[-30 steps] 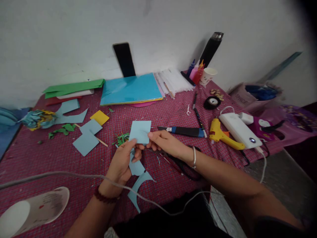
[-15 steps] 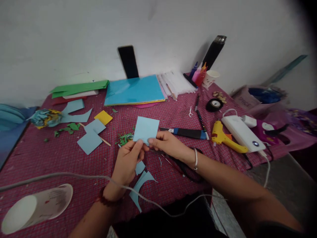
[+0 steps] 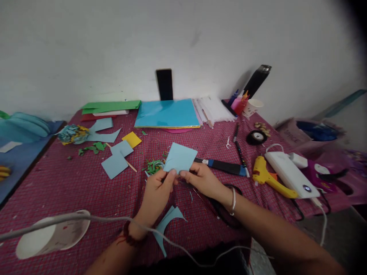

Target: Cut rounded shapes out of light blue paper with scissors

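Note:
Both hands pinch the lower edge of a light blue paper square, held up just above the red checked cloth. My left hand grips its lower left corner with thumb and fingers closed. My right hand, with a metal bangle on the wrist, grips its lower right corner. A curved light blue offcut lies on the cloth under my left wrist. Green paper shreds lie just left of the square.
A craft knife, yellow glue gun, white power bank, tape roll and pens lie to the right. Coloured paper sheets are stacked by the wall. Blue squares lie left. A white cup and cable sit near the front.
The paper square has turned and risen slightly between my fingers. The second small blue piece below my left hand is no longer visible. The camera has tilted, shifting the scene down and right.

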`<state>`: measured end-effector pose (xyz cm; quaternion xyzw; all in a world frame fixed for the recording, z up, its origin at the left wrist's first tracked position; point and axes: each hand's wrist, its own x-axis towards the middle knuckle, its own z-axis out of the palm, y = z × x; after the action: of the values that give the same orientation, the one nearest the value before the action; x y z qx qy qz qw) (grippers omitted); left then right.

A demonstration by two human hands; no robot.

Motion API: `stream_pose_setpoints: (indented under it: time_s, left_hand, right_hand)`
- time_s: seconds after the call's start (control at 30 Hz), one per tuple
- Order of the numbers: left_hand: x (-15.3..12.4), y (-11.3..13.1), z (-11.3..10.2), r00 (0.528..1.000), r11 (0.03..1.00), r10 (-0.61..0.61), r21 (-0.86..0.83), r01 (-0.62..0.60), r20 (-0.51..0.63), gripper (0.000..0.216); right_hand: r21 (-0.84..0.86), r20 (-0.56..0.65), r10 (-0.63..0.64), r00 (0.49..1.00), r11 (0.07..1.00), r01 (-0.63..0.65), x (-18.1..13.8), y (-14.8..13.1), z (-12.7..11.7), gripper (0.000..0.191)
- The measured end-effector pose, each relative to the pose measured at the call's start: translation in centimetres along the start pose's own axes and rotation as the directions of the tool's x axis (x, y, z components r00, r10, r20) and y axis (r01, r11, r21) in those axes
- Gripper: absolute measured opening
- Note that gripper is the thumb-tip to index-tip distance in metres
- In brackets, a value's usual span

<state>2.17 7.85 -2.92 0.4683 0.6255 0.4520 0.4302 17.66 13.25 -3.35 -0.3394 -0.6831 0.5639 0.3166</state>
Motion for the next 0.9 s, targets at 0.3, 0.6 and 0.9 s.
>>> stream_pose_setpoints:
  time_s: [0.3, 0.6, 0.9]
  left_hand:
    - [0.0, -0.2, -0.2, 0.999, 0.997, 0.037, -0.060, -0.038, -0.009, 0.031]
    - [0.0, 0.5, 0.0, 0.990, 0.989, 0.124, 0.077, -0.129, 0.066, 0.028]
    - [0.0, 0.3, 0.3, 0.994, 0.996, 0.080, 0.025, -0.082, 0.070, 0.028]
  right_hand:
    - [0.082, 0.015, -0.052, 0.999, 0.995, 0.050, -0.1, -0.2, 0.3, 0.030]
    - [0.536, -0.136, 0.294, 0.946, 0.825, -0.179, 0.0, 1.2, 0.5, 0.038]
    - [0.548, -0.124, 0.268, 0.955, 0.821, -0.159, 0.1, 1.1, 0.4, 0.032]
